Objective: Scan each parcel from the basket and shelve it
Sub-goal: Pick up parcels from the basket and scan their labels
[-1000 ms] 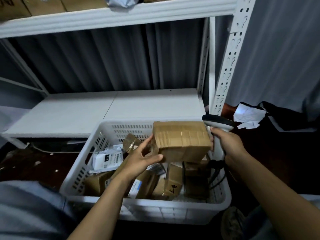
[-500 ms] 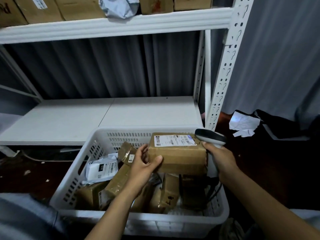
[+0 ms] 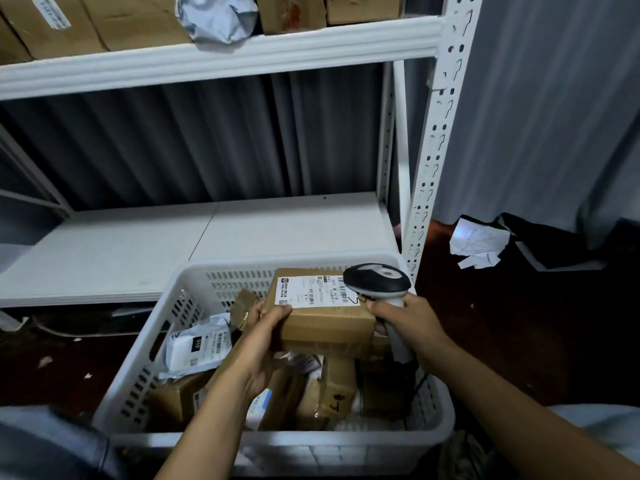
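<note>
Left hand [image 3: 258,344] gripped the cardboard parcel [image 3: 323,315] above the white basket [image 3: 194,289], label up. Right hand [image 3: 410,323] clamped the scanner [image 3: 377,282] handle, head at the parcel's right edge.

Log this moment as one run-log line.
step: scan | left hand: grips cardboard parcel, label up | right hand: holds scanner at parcel's right end | basket: more parcels inside

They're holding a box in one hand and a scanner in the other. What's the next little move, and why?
Probably aim the barcode scanner at the shipping label and trigger it. The left hand holds the cardboard parcel above the basket with the label facing up, and the right hand grips the scanner right beside it.
</note>
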`<state>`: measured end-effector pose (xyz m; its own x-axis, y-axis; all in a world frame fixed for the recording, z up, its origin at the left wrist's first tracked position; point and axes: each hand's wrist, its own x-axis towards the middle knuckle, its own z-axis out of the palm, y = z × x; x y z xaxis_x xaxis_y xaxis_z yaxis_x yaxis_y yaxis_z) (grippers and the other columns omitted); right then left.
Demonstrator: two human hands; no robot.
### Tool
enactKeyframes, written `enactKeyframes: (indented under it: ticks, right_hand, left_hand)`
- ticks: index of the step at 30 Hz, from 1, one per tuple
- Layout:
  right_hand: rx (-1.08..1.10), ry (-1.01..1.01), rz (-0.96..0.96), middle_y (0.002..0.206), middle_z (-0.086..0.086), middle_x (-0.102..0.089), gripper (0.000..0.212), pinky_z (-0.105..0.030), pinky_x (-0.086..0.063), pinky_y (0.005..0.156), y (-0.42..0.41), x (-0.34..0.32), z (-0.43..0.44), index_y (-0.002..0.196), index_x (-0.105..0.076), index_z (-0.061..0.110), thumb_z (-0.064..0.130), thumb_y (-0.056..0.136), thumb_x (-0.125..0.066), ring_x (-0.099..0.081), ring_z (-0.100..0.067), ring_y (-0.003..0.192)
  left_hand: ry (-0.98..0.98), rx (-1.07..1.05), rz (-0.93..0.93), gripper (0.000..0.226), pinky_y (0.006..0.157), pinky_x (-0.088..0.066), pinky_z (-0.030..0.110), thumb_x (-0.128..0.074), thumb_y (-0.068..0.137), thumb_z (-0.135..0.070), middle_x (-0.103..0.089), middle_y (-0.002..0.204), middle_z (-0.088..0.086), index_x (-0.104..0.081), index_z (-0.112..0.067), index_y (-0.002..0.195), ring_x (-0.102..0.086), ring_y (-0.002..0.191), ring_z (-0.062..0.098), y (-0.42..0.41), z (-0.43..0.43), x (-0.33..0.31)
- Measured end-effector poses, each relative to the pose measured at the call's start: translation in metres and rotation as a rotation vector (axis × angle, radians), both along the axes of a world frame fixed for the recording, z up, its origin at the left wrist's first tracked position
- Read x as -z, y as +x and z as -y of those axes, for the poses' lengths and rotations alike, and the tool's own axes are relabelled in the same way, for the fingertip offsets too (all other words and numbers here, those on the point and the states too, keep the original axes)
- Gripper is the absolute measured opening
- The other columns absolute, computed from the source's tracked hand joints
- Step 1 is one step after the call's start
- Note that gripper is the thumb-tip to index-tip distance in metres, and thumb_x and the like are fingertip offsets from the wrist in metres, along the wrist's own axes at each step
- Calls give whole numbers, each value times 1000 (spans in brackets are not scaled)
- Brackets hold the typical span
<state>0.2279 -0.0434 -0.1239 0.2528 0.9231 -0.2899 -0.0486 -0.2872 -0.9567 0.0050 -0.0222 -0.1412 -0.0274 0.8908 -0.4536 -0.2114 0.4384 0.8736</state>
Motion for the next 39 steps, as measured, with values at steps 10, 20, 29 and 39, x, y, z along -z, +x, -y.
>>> enactKeyframes:
  ticks: [10,20,29,39]
  right_hand:
    - [-268,1,129,67,-10,-67,7,-34,-57,57,-2,-12,5,88,-68,4,8,84,-72,-67,-25,58]
    - [-382,87,582,80,-1,-70,19,-23,-49,50,15,-32,0,91,-71,11,17,73,-78,-63,-12,62]
    - [-377,95,680,81,-3,-69,14,-35,-60,59,27,-45,-2,75,-64,23,16,74,-76,-68,-19,68]
    - [-397,113,682,84,-7,-71,15,-33,-60,55,28,-52,1,75,-63,21,13,77,-75,-71,-25,73]
  left_hand:
    - [141,-151,-86,66,80,-58,42,-80,72,-6,-62,123,12,-52,-23,129,-64,104,30,-32,-18,7]
    - [265,-48,-188,57,75,-56,37,-68,76,12,-63,119,11,-57,-25,118,-65,98,27,-67,-31,2]
    - [276,-7,-141,58,76,-57,41,-67,76,11,-65,118,11,-61,-28,118,-67,101,32,-65,-38,4]
    - [290,-41,-90,57,78,-56,36,-62,77,18,-65,116,9,-61,-30,108,-64,101,28,-57,-36,-1]
